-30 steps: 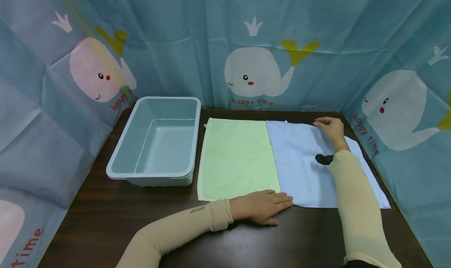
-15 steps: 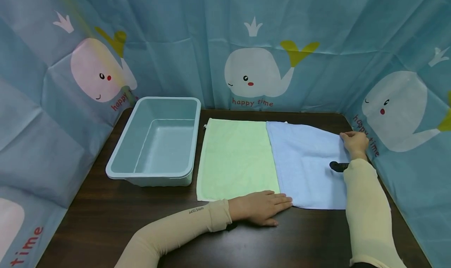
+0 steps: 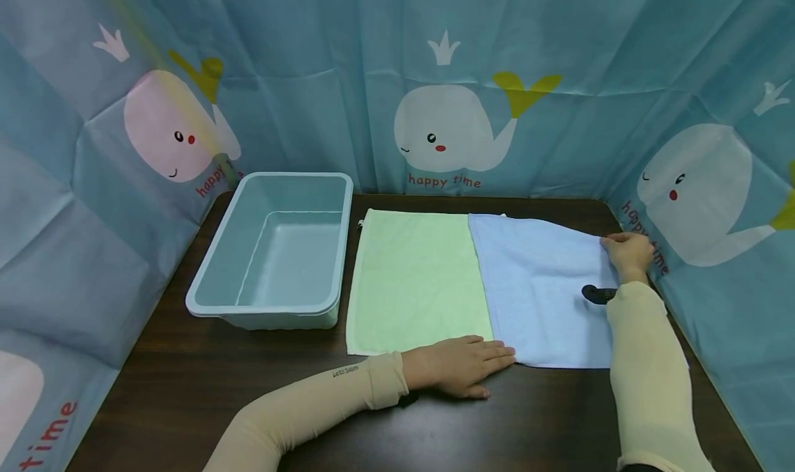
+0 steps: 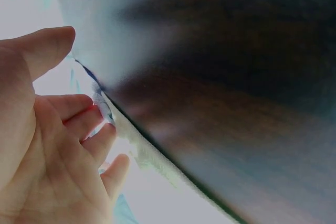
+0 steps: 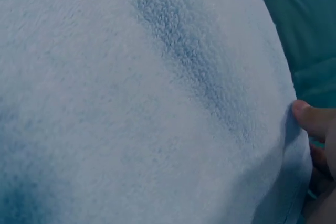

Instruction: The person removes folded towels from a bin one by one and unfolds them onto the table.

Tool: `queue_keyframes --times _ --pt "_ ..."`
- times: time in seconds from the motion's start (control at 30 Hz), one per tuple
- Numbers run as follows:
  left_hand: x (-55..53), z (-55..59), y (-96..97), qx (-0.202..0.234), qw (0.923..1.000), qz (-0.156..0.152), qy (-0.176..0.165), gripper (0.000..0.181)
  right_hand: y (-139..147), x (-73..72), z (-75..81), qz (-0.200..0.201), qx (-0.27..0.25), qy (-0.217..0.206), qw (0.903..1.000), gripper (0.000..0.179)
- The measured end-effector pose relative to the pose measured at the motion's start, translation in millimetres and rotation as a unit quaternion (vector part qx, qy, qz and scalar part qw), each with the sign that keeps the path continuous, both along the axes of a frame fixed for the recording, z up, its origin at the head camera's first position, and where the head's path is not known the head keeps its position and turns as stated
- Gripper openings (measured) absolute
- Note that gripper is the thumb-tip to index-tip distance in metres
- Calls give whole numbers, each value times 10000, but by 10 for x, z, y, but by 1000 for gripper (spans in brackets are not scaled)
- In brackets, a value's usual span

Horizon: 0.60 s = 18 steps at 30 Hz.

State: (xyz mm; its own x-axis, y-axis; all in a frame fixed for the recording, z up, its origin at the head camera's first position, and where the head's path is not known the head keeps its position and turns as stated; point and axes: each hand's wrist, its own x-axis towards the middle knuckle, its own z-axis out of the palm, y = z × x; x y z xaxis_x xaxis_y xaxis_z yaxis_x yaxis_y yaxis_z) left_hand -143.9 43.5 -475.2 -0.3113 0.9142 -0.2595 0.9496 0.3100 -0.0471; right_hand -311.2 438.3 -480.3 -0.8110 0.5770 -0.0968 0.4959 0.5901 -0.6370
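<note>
A light blue towel [image 3: 546, 292] lies spread on the right, its left edge overlapping a light green towel [image 3: 419, 279]. Thumb and fingers of my right hand [image 3: 629, 254] pinch the blue towel's far right corner. The right wrist view shows that thumb [image 5: 310, 116] at the edge of the terry cloth. My left hand [image 3: 456, 365] lies with straight fingers at the near edge where the two towels meet, fingertips touching the cloth. In the left wrist view its palm [image 4: 58, 182] shows, with nothing gripped. The forearm hides part of the blue towel's right side.
A pale blue-green plastic basin [image 3: 214, 306] stands at the left of the dark wooden table [image 3: 528, 424], with nothing in it. A blue curtain [image 3: 373, 79] printed with whales closes off the back and both sides.
My right hand has moved right and slightly nearer, from above the far edge to the blue towel's far right corner, which it now pinches. The left hand has stayed in place.
</note>
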Motion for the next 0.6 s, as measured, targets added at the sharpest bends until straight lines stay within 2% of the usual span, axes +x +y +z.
queue_keyframes --times 0.13,0.27,0.6 --pt "-5 -14 -1 16 10000 5 0 71 18 14 -17 -48 -433 229 9988 47" --pt "-13 -26 2 20 10000 31 -12 71 29 25 -25 -199 -635 339 9972 49" --pt "-14 -31 7 27 10000 34 -65 71 58 15 -63 -118 -741 684 9948 31"
